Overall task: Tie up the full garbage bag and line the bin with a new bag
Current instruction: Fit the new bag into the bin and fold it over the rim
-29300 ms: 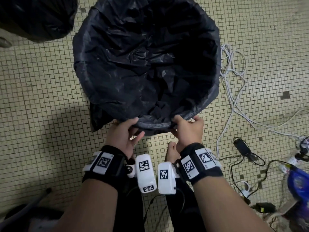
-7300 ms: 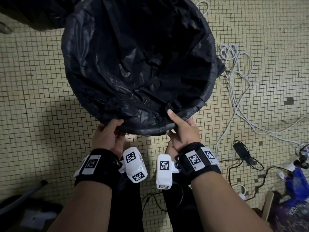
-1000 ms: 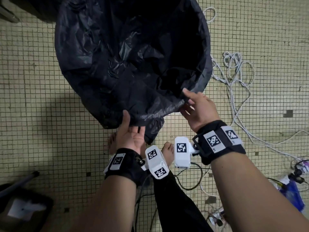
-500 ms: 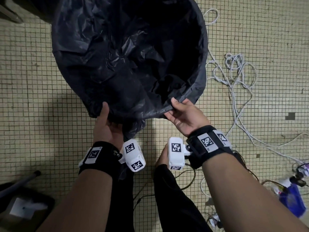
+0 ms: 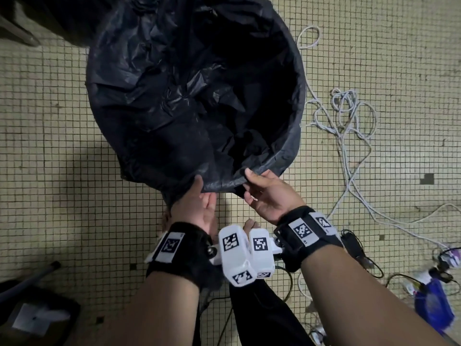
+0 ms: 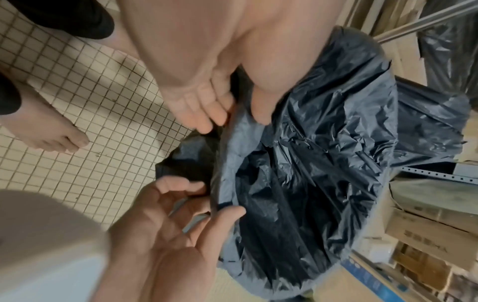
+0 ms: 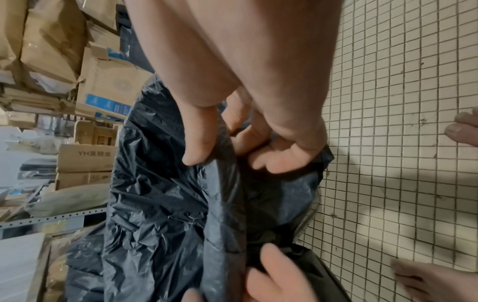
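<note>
A black garbage bag (image 5: 189,96) lies open over the round bin, whose body is hidden under the plastic. Both hands are at the bag's near rim, close together. My left hand (image 5: 199,193) pinches the rim, thumb (image 6: 261,114) inside and fingers (image 6: 201,116) outside. My right hand (image 5: 249,186) grips the rim just to the right, its thumb (image 7: 196,151) on the inner face and its curled fingers (image 7: 284,157) round the outer fold. A second black bag (image 6: 452,51) sits beyond the bin.
White cables (image 5: 349,116) loop over the tiled floor to the right, with a black adapter (image 5: 351,243) and a blue item (image 5: 434,303) nearer me. My bare foot (image 6: 51,130) stands below the rim. Cardboard boxes (image 7: 103,85) on metal shelving are behind the bin.
My left hand has slid right along the near rim toward the right hand, so the two wrists are now side by side. Both hands keep hold of the bag's edge.
</note>
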Tool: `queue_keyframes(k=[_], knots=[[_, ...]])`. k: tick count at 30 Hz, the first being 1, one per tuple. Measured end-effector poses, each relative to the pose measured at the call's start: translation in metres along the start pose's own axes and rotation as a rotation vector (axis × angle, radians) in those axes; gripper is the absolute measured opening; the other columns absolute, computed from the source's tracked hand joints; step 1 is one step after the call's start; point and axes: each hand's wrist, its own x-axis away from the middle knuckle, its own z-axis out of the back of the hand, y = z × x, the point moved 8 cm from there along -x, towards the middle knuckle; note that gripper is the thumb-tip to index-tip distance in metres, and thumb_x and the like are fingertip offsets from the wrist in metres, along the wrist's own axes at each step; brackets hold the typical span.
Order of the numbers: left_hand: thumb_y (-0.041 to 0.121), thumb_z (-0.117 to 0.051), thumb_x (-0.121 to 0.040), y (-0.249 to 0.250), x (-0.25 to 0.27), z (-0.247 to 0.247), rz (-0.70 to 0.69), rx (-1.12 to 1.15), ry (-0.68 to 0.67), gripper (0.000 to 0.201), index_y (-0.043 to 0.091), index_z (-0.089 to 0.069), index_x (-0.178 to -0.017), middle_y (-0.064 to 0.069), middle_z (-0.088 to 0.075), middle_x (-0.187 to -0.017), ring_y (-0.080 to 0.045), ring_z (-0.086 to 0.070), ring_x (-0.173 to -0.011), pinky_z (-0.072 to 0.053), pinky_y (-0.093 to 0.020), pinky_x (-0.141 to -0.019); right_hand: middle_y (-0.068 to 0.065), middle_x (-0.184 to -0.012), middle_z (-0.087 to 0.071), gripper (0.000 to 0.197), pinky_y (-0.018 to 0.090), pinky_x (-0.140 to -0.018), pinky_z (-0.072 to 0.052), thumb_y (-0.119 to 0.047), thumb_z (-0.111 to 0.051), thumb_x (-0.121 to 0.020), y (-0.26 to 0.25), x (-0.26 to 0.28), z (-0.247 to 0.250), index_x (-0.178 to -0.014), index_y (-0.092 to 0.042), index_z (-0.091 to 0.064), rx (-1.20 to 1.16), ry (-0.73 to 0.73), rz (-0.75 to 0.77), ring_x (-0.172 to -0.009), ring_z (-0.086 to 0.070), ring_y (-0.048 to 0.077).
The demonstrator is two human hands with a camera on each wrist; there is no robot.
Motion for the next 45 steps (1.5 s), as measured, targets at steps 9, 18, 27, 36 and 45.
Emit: queue_keyframes(k=[9,18,27,36,45], knots=[[0.034,-0.063,-0.097,0.023,-0.012,0.006,-0.199,0.040,-0.070,0.060,0.003,-0.044,-0.144,-0.017,-0.053,-0.145,-0.027,-0.059,-0.127,-0.056,-0.036,-0.096,0.004,-0.108,-0.065,0.068,0.030,-0.066,-0.048,-0.037,-0.090,-0.068,-0.034,0.013,0.014,-0.116,-0.015,-0.047,0.289,0.274,0.203,-0.082,-0.060,0.019],[0.020,-0.070,-0.087,0.056,-0.021,0.035,-0.325,0.075,-0.208,0.038,0.015,-0.063,-0.124,-0.013,-0.071,-0.122,-0.030,-0.069,-0.111,-0.060,-0.039,-0.077,0.007,-0.073,-0.067,0.028,0.030,-0.057,-0.056,0.012,-0.069,-0.071,-0.069,-0.001,0.017,-0.084,-0.009,-0.056,0.193,0.363,0.409,-0.071,-0.067,0.028],[0.024,-0.073,-0.089,0.078,-0.034,0.052,-0.334,-0.065,-0.252,0.023,0.016,-0.074,-0.111,-0.014,-0.071,-0.123,-0.034,-0.066,-0.116,-0.052,-0.050,-0.098,0.004,-0.082,-0.070,0.035,0.027,-0.064,-0.058,0.008,-0.075,-0.066,-0.037,0.001,0.019,-0.087,-0.014,-0.057,0.237,0.534,0.487,-0.079,-0.070,0.025],[0.023,-0.081,-0.080,0.124,-0.046,0.063,-0.408,-0.140,-0.256,0.053,0.007,-0.062,-0.128,-0.015,-0.068,-0.126,-0.034,-0.065,-0.118,-0.053,-0.049,-0.098,0.006,-0.097,-0.068,0.053,0.046,-0.087,-0.058,-0.034,-0.082,-0.057,-0.047,0.013,0.034,-0.098,-0.023,-0.049,0.269,0.556,0.494,-0.085,-0.069,0.022],[0.015,-0.073,-0.089,0.141,-0.043,0.056,-0.380,-0.143,-0.267,0.042,0.008,-0.061,-0.129,-0.016,-0.068,-0.126,-0.035,-0.068,-0.113,-0.058,-0.048,-0.088,0.010,-0.066,-0.062,0.035,0.025,-0.047,-0.052,0.019,-0.061,-0.075,-0.054,0.004,0.026,-0.083,-0.013,-0.049,0.023,0.358,0.400,-0.051,-0.063,0.018]])
